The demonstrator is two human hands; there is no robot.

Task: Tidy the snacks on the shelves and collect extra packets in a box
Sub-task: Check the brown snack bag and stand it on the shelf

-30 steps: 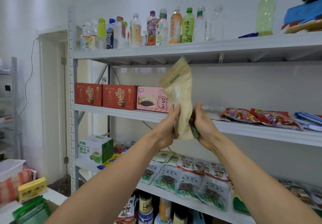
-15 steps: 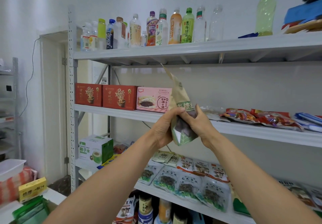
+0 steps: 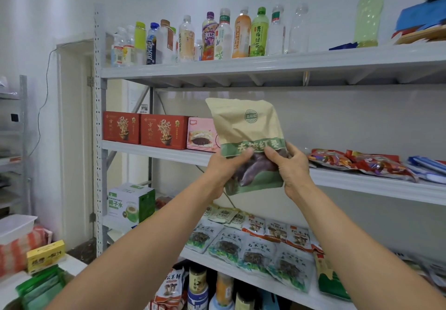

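Note:
A tan paper snack bag (image 3: 246, 126) with a green band and a clear window showing dark dried fruit is held upright in front of the middle shelf (image 3: 362, 184), its printed front facing me. My left hand (image 3: 224, 167) grips its lower left side. My right hand (image 3: 293, 168) grips its lower right side, thumb across the front. Red snack packets (image 3: 357, 162) lie flat on the middle shelf to the right. Green and orange mushroom packets (image 3: 251, 244) lie in rows on the shelf below.
Two red boxes (image 3: 144, 130) and a pink box (image 3: 201, 134) stand at the middle shelf's left. Bottles (image 3: 217, 35) line the top shelf. A coconut-water carton (image 3: 130, 202) sits lower left. Green packets (image 3: 41, 288) and a yellow box (image 3: 45, 256) lie at the bottom left.
The bag has turned from edge-on to face me, front side now visible. Both hands shifted to grip its lower corners and stayed in front of the middle shelf.

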